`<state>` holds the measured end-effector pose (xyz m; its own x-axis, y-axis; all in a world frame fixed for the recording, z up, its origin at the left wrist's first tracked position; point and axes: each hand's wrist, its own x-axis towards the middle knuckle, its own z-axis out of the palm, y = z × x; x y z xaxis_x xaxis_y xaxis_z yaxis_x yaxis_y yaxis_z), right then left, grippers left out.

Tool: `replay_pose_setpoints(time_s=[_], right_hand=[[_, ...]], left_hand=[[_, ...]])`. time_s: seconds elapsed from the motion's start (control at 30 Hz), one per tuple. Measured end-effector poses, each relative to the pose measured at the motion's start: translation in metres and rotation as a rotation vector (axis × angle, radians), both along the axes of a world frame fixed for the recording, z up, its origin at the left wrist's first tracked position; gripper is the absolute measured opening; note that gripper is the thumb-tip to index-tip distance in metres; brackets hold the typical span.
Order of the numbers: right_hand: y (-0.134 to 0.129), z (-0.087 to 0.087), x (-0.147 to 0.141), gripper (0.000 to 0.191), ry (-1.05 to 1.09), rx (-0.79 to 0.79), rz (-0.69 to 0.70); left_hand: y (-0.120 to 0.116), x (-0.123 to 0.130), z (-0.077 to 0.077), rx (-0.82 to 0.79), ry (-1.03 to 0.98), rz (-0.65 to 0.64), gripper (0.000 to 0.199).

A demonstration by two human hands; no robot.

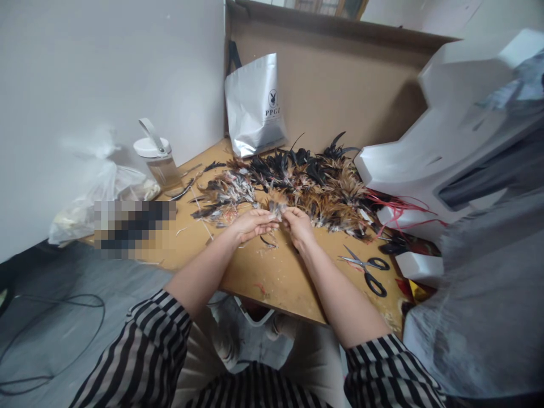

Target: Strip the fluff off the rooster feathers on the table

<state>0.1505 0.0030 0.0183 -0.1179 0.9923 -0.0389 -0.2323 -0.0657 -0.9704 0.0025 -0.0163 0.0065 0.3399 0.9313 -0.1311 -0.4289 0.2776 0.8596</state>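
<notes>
A small brownish-grey feather bunch (277, 207) is pinched between my two hands above the front part of the wooden table. My left hand (254, 224) grips it from the left, fingers bent and the thumb on top. From the right, my right hand (298, 225) closes thumb and fingers on the same bunch. Just beyond lies a wide heap of brown and black feathers (335, 201), many tied in small clusters. Open-bladed black-handled scissors (366, 265) rest on the table to the right of my right hand.
A silver bag (253, 107) stands against the cardboard at the back. At left are a lidded drink bottle (159, 161) and a white plastic bag (80, 195). Red strings (399, 212) and white foam pieces (419, 265) sit at right. The table's front edge (272, 306) crosses below my forearms.
</notes>
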Motion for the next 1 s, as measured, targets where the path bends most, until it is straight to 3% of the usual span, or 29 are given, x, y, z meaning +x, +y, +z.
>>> replay_pose_setpoints(time_s=[0.2,0.47,0.63,0.83,1.0], right_hand=[[-0.002,0.001,-0.005,0.027,0.095,-0.048,0.06],[-0.004,0.01,0.006,0.026,0.232,-0.091,0.407],[-0.003,0.004,0.002,0.029,0.161,0.005,0.281],[0.0,0.002,0.002,0.034,0.034,0.103,0.111],[-0.002,0.004,0.003,0.033,-0.095,0.153,0.057]], left_hand=[[0.001,0.0,0.002,-0.014,-0.067,-0.001,0.011],[-0.001,-0.002,0.007,-0.01,-0.203,-0.05,0.005],[0.0,-0.003,0.007,-0.023,-0.173,-0.033,0.004],[0.003,-0.001,0.003,-0.033,-0.003,0.146,0.01],[0.002,0.002,0.003,-0.005,0.053,0.13,0.016]])
